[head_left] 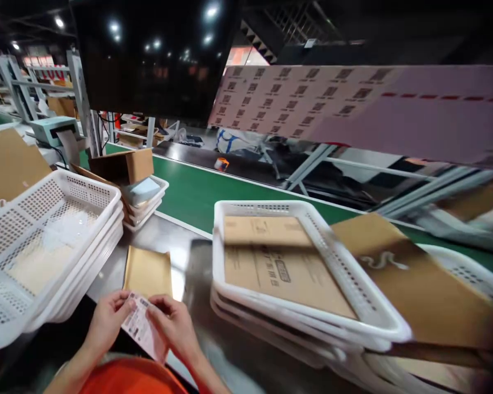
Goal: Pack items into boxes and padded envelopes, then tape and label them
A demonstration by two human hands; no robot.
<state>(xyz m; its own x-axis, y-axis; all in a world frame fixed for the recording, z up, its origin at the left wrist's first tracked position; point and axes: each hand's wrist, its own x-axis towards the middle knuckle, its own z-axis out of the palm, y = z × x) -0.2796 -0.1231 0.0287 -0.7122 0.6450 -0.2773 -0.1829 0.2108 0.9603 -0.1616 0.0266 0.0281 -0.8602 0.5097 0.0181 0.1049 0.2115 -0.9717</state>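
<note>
Between my two hands is a printed shipping label (142, 324), white to pale pink with dark print and a barcode near its top. My left hand (110, 314) pinches its left edge. On the opposite edge, my right hand (175, 323) has thumb and fingers closed on the label. Just beyond the hands lies a tan padded envelope (148, 269), flat on the shiny metal table (189, 273). Its near end is partly hidden behind my hands and the label.
Stacked white baskets (102, 241) stand on the left. To the right, another basket stack (312, 323) holds a flat cardboard box (279, 262). A green conveyor belt (184, 178) runs behind. A label printer (55, 130) sits back left, below a dark monitor (148, 60).
</note>
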